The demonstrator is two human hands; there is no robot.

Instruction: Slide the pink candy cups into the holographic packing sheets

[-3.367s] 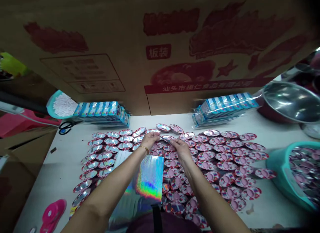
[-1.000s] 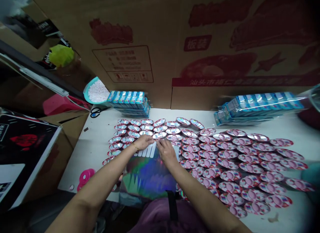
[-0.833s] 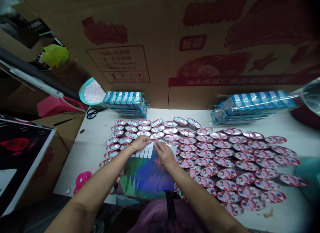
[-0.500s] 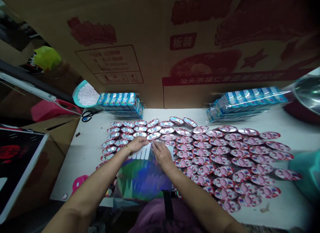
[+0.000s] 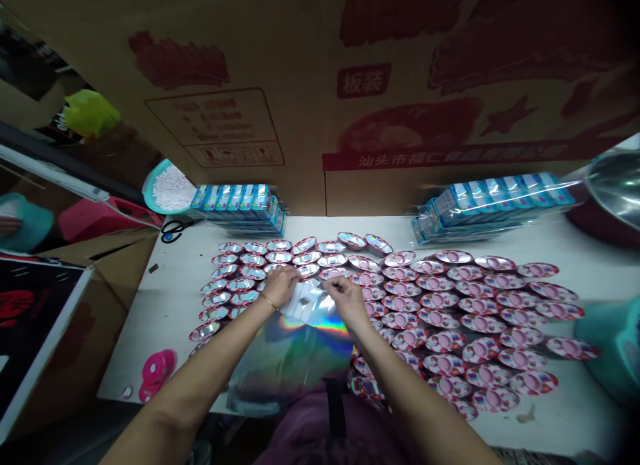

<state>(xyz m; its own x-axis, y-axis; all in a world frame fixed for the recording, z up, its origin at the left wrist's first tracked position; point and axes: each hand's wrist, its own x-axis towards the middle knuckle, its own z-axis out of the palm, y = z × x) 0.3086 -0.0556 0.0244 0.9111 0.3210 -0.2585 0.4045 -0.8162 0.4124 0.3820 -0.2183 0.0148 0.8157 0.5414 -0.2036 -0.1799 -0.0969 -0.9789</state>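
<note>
A shiny rainbow-reflecting sheet [image 5: 300, 355] with white rectangular labels [image 5: 300, 304] near its far edge lies in front of me, tilting over the tins. My left hand [image 5: 281, 288] is closed on the sheet's far left edge, a gold bracelet on its wrist. At the far right corner my right hand [image 5: 346, 297] holds thumb and fingertips in a pinch; what is between them is too small to make out. Oval tins [image 5: 306, 270] stand in close rows around the sheet. Those at the left have silvery tops, while several at the right show pink round centres [image 5: 437, 299].
Behind stands a large printed carton [image 5: 300, 198]. Wrapped blue boxes [image 5: 240, 202] sit at the left, more blue boxes [image 5: 490, 202] at the right. Black scissors [image 5: 173, 232], a bowl of white pellets [image 5: 173, 188], a pink tape dispenser [image 5: 156, 372] and a teal container [image 5: 610, 345] flank the tins.
My hands have moved apart, the right one going rightward into a pinch. The sheet has shifted and now shows a bright rainbow band. A teal bowl with a hand has appeared at far left.
</note>
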